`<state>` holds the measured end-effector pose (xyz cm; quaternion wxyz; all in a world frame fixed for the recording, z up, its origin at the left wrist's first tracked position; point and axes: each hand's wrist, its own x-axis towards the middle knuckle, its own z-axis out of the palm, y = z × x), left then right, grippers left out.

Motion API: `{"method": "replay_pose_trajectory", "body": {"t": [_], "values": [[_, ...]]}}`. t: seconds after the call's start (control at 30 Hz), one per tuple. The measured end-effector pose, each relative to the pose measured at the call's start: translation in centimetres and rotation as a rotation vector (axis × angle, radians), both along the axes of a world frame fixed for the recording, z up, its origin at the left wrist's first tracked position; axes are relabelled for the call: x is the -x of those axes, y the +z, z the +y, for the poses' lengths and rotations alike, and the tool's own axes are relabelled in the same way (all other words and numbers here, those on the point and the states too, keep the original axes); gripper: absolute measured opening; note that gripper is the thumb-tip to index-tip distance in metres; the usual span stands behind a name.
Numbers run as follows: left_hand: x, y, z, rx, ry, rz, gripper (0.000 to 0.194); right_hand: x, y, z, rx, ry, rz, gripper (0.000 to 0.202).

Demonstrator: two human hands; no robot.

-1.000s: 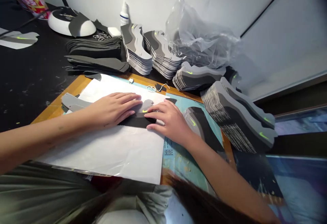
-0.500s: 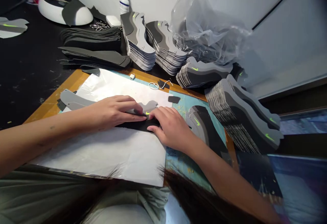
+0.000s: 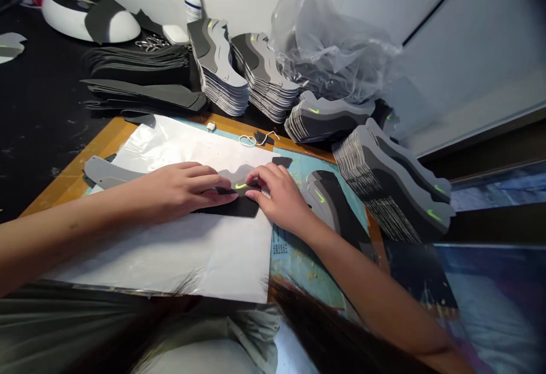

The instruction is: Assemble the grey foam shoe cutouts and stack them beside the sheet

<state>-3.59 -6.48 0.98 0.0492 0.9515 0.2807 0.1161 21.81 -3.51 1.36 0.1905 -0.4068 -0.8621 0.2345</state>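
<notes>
A grey and black shoe piece (image 3: pixel 239 205) with a yellow-green swoosh lies on the white sheet (image 3: pixel 213 260). Across its left part rests my left hand (image 3: pixel 191 188), fingers extended and pressing on its surface, holding nothing. My right hand (image 3: pixel 277 194) pinches the piece's edge between thumb and fingers, just right of the swoosh. Another light grey piece (image 3: pixel 104 172) sticks out from under my left forearm. To the right of my right hand lies a curved grey and black piece (image 3: pixel 336 206) on the blue mat (image 3: pixel 294 266).
Stacks of grey pieces (image 3: pixel 222 78) and dark pieces (image 3: pixel 145 95) stand along the back. A large grey stack (image 3: pixel 384 175) is at the right. Behind are a clear plastic bag (image 3: pixel 333 44), a spray bottle (image 3: pixel 193 4) and a white lamp base (image 3: pixel 123 25).
The view has shifted slightly. My right thumb has moved up from the black lower area to the edge near the swoosh, uncovering the piece's lower right corner.
</notes>
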Motion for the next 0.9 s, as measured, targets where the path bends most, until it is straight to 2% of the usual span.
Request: {"method": "replay_pose_trajectory", "body": {"t": [0.17,0.3,0.33,0.43,0.5,0.6,0.77,0.9], "values": [[0.0,-0.1,0.1,0.103,0.003,0.097,0.058,-0.3,-0.5,0.6,0.02,-0.014,0.033,0.014],[-0.2,-0.1,0.3,0.017,-0.022,0.083,0.059,-0.5,-0.7,0.7,0.01,-0.017,0.047,0.012],[-0.3,-0.1,0.3,-0.019,-0.001,0.071,0.058,-0.5,-0.8,0.7,-0.011,-0.036,0.04,0.016],[-0.2,0.0,0.3,-0.138,0.207,0.02,0.049,-0.5,-0.9,0.5,-0.087,-0.073,-0.018,0.051],[-0.1,0.3,0.2,-0.202,0.367,0.008,0.046,-0.6,-1.0,0.4,-0.106,-0.025,-0.027,0.066],[0.0,1.2,-0.1,-0.233,0.487,0.042,0.041,-0.6,-0.9,0.3,-0.082,-0.007,0.081,0.057],[0.4,2.9,-0.5,-0.309,0.571,-0.021,0.039,-0.5,-0.6,0.6,0.152,-0.233,0.427,0.038],[1.9,3.4,0.1,-0.309,0.674,-0.063,0.041,-1.2,-0.4,1.8,0.131,-0.329,0.673,0.034]]}}
